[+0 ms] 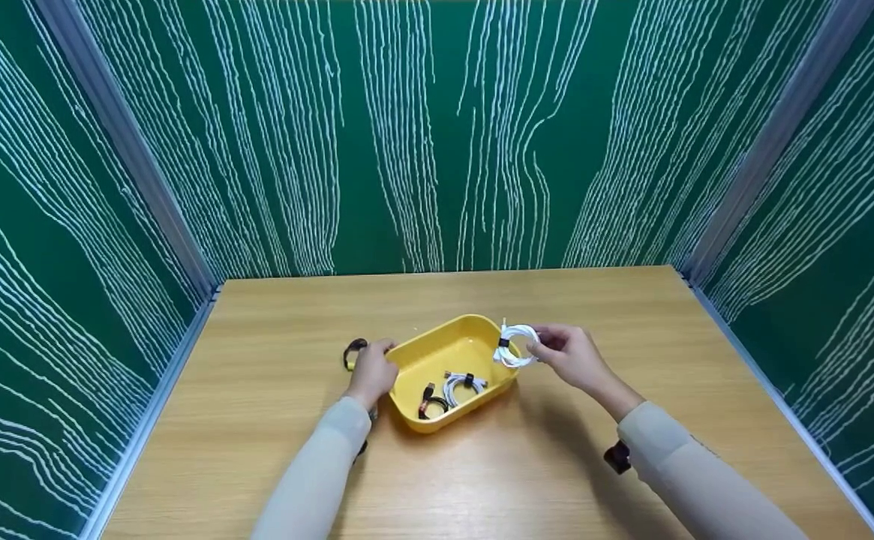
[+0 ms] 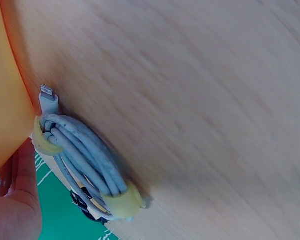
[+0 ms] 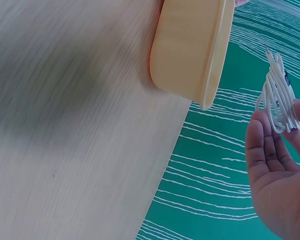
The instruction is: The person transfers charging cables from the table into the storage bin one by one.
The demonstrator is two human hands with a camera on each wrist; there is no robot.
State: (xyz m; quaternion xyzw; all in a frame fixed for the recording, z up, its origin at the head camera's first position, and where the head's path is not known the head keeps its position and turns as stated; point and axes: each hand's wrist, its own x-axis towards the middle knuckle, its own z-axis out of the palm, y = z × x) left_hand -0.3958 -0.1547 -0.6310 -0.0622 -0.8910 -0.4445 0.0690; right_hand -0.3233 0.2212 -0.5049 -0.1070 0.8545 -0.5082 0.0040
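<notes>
My right hand (image 1: 573,358) pinches a coiled white cable (image 1: 515,346), bound with a black strap, over the right end of a yellow bin (image 1: 448,339). In the right wrist view the white cable (image 3: 278,95) sits between thumb and fingertips. My left hand (image 1: 373,375) grips the bin's left rim, thumb side out of sight. Inside the bin lie a coiled light-grey cable (image 1: 452,388) with a black strap and a small black cable (image 1: 429,393) with a red part. Beside the bin, the left wrist view shows a grey cable bundle (image 2: 87,150) with yellow ties on the table.
A coiled black cable (image 1: 352,352) with a yellow tie lies just left of my left hand. The wooden table (image 1: 271,330) is bordered by green walls (image 1: 452,187) with white wavy lines. A dark wrist-worn device (image 1: 617,457) shows by the right sleeve.
</notes>
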